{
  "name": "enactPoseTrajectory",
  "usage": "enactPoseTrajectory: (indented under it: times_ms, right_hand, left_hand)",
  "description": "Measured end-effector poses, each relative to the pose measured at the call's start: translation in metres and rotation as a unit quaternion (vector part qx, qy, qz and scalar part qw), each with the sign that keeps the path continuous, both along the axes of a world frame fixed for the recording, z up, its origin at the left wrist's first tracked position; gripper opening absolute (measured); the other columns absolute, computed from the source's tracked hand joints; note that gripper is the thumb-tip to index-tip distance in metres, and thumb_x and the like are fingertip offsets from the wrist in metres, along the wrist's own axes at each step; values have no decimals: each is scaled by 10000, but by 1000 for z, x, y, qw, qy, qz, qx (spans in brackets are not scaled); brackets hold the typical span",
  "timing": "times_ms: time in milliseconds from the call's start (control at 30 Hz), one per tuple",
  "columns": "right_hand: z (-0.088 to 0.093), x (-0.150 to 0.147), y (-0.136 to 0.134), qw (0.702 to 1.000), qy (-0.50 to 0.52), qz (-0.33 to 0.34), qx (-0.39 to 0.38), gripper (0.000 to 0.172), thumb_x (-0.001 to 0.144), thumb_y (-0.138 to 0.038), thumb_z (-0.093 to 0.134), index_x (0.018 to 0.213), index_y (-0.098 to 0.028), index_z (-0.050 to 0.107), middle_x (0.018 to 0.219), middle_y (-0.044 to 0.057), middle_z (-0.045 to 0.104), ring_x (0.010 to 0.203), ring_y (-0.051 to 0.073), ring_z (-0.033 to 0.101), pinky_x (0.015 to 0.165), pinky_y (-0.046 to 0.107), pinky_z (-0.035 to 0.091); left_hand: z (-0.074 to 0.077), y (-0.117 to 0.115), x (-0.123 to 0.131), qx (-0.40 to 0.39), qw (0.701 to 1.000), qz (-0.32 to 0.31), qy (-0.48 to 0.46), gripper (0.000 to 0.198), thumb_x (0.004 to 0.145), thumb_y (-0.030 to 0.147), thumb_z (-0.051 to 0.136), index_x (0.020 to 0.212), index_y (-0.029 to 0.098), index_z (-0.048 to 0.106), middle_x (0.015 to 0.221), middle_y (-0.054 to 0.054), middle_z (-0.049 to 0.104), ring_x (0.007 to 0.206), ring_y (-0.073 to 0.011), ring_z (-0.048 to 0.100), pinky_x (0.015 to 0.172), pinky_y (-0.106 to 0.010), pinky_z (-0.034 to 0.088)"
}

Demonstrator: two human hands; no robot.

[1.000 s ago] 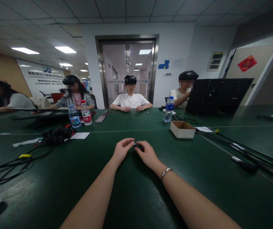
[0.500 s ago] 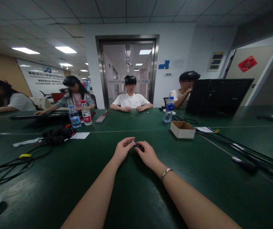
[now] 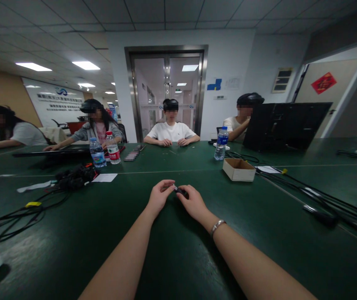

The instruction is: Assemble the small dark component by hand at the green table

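Over the middle of the green table (image 3: pixel 178 250), both hands meet around a small black stick-like object with a light, silvery end (image 3: pixel 179 191); it looks like a USB stick, but it is too small to be sure. My right hand (image 3: pixel 193 202) pinches the dark part between thumb and fingers. At the light end, my left hand (image 3: pixel 160 196) is closed, thumb against fingers. Part of the object is hidden by the fingertips. A metal bracelet (image 3: pixel 218 227) circles my right wrist.
Right of my hands stands an open cardboard box (image 3: pixel 239 173), with a water bottle (image 3: pixel 221 143) behind. Black cables (image 3: pixel 318 196) run along the right; more cables (image 3: pixel 18 216) lie left. Two bottles (image 3: pixel 97 153) stand left. Several people wearing headsets sit across; a monitor (image 3: pixel 286 127) stands right.
The small black object has shifted slightly left and its light end shows a little more between my fingers. My hands stay nearly in place. The person at right leans slightly toward the monitor.
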State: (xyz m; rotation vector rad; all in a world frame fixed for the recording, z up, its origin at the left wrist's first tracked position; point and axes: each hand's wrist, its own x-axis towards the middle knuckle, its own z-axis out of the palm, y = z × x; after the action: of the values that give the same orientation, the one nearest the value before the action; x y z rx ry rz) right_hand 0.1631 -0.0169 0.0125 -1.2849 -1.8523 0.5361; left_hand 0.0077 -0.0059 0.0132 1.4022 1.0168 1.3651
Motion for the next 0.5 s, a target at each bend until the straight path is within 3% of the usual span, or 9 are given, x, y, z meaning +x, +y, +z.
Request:
enactPoseTrajectory:
  times_ms: [500]
  right_hand:
    - [-3,1,2,1000,-3,2,8,202,835,-244,540,994,-186,649,943,63,619,861,176,572,800,318,449]
  left_hand:
    - [-2,2,-1,0,1000,-2,1,277,688,319,704,919,168,684,970,-81,687,928,-204,627,877,-354,472]
